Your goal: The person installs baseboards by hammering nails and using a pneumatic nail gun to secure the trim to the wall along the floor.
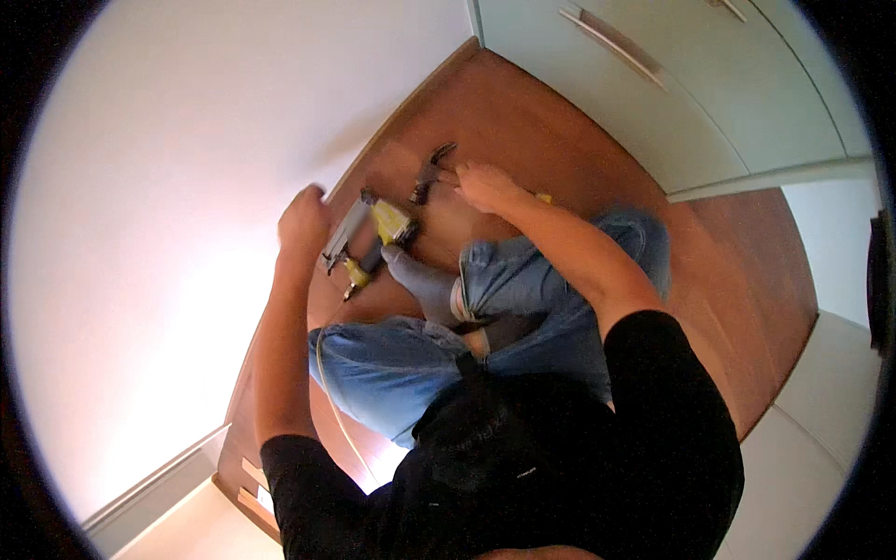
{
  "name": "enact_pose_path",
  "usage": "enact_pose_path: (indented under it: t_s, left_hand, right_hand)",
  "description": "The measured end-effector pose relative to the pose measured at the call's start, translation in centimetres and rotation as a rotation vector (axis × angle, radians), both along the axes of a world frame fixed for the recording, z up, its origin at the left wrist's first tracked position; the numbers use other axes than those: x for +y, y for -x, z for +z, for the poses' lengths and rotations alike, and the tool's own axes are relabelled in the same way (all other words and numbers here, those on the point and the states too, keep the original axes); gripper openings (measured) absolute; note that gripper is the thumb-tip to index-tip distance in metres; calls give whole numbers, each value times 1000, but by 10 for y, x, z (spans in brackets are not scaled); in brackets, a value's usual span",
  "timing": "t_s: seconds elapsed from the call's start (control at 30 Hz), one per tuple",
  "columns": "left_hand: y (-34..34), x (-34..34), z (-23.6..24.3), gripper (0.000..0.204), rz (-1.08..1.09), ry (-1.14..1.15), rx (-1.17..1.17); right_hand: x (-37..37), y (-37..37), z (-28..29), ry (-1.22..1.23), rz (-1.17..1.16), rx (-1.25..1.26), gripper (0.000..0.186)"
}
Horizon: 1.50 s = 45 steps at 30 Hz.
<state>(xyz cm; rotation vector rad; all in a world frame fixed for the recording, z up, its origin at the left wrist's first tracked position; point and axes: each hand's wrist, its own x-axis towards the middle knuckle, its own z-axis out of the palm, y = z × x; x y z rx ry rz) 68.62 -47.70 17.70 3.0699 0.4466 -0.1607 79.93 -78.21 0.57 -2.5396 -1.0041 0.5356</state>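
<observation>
My right hand (483, 187) is closed around the handle of a claw hammer (431, 175), its dark head sticking out to the left over the wooden floor. Against the white wall, my left hand (303, 221) is closed, with a small dark spot at its fingertips; what it holds, if anything, I cannot make out. Between the hands and a little nearer, a yellow and grey nail gun (393, 222) lies on the floor beside my foot. A thin pale air hose (338, 415) runs back from it over my left leg.
I sit cross-legged on the brown wooden floor (523, 103). The white wall (177, 187) borders it at left, with a thin wooden strip (397, 112) along its foot. Pale green cabinet fronts (672, 121) with bar handles rise at far right. Small wood pieces (254, 504) lie at near left.
</observation>
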Motion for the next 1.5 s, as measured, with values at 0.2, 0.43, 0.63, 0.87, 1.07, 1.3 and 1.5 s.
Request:
enact_pose_path:
  t_s: [0.2,0.43,0.63,0.87,1.07,1.3,1.5]
  left_hand:
    - [-171,-72,-85,34,-274,-232,293]
    - [-278,-80,-196,35,-38,129,126]
    - [-286,-110,-194,36,-156,-96,20]
    - [-271,-115,-162,34,-54,-167,194]
    - [-273,-134,-145,31,-107,-246,297]
    - [-279,-119,-160,35,-104,-269,334]
    - [-272,-110,-165,42,-63,-15,96]
  right_hand:
    - [-30,-15,30,-304,-383,187,51]
    - [-13,-95,99,-726,-317,41,47]
    - [56,-194,142,-1218,-383,-369,45]
    - [95,-250,101,-1300,-581,-414,35]
    - [89,-260,70,-1262,-635,-432,36]
    - [76,-250,77,-1125,-675,-367,39]
    - [35,-141,92,-915,-796,-218,35]
